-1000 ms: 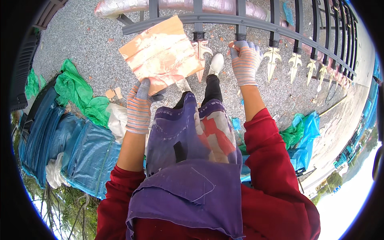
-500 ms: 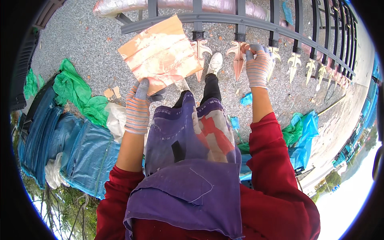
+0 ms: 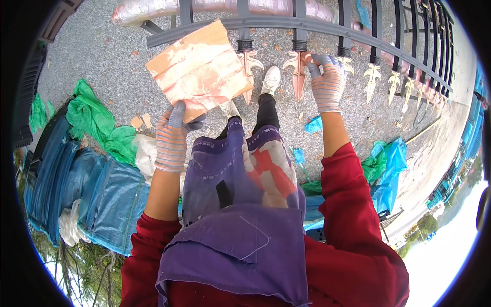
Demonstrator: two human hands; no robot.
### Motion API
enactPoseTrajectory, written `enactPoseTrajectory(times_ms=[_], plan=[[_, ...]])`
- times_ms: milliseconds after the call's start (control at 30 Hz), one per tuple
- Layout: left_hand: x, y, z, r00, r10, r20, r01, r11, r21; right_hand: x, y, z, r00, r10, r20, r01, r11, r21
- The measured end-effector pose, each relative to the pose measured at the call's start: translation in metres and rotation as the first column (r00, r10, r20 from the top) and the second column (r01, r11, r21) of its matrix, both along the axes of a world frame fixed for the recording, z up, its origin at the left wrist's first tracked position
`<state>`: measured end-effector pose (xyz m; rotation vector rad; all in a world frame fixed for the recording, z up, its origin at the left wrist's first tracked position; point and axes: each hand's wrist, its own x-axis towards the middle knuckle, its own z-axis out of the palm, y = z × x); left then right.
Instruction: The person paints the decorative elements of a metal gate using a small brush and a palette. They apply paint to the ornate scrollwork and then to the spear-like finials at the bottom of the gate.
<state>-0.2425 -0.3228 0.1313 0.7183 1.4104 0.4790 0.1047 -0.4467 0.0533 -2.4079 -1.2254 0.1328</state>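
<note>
My left hand point(image 3: 174, 130), in a striped grey-and-orange glove, grips the lower edge of a creased cardboard sheet point(image 3: 197, 71) smeared with shiny coppery paint. In a matching glove, my right hand point(image 3: 327, 82) pinches a small coppery-brown piece point(image 3: 306, 57), whose kind I cannot make out. That piece is at the right side of a spear-shaped fence finial point(image 3: 298, 77) with a coppery-pink surface. Another coppery finial point(image 3: 249, 69) is partly behind the cardboard's right edge. To the right of my hand, a pale gold finial point(image 3: 372, 82) hangs tip toward me.
The dark metal fence panel point(image 3: 276, 21) spans the top, above a plastic-wrapped roll point(image 3: 148, 11). Blue-wrapped bundles point(image 3: 112, 194) and green sheeting point(image 3: 94, 120) lie at left. Blue plastic point(image 3: 391, 176) lies at right. My white shoe point(image 3: 271, 79) stands on speckled ground near the finials.
The fence and finials have shifted slightly left in view, along with the cardboard. My right hand stays by the same coppery finial, its wrist turned a little.
</note>
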Motion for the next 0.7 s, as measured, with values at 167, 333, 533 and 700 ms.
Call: enactPoseTrajectory(times_ms=[167, 333, 533, 700], plan=[[0.007, 0.001, 0.001, 0.995, 0.095, 0.011, -0.095, 0.995, -0.015, 0.02, -0.006, -0.007, 0.948, -0.267, -0.172, 0.259, 0.964, -0.065], [0.01, 0.0, 0.006, 0.999, 0.002, 0.034, -0.002, 1.0, -0.025, -0.003, -0.01, 0.003, 0.995, 0.023, 0.097, -0.012, 0.993, -0.114], [-0.005, -0.002, -0.002, 0.999, -0.03, -0.013, 0.03, 1.0, -0.005, -0.011, -0.047, -0.003, 0.964, -0.236, -0.119, 0.231, 0.971, -0.057], [0.011, 0.003, 0.013, 0.996, -0.034, 0.081, 0.037, 0.999, -0.038, -0.005, -0.018, -0.005, 0.992, -0.119, 0.046, 0.122, 0.991, -0.061]])
